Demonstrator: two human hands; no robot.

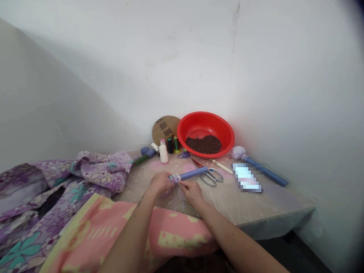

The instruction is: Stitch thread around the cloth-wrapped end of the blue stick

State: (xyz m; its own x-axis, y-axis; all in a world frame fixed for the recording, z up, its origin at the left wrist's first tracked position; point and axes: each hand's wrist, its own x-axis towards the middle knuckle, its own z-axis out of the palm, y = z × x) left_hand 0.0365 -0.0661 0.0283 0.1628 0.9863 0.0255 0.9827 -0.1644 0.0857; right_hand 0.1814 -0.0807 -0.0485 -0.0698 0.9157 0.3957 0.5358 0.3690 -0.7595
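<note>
My left hand (162,183) is closed around the patterned cloth end of a stick with a blue-purple wrapped handle (195,173). The handle points away to the right, above the scissors. My right hand (192,192) is closed in a pinch beside the cloth end, on a thin, pale, needle-like thing (179,182) whose tip meets the cloth. Most of the cloth head is hidden by my left fingers. Just beyond lie scissors (212,177) with grey handles and a red-handled tool (196,162).
A red basin (204,151) holds dark grains, with a cardboard disc (162,129) behind. Several thread spools (163,153) stand left of it. To the right lie a cream-coloured tool (222,167), a blurred phone (247,178) and another padded stick (267,172). Floral cloth (71,189) covers the left.
</note>
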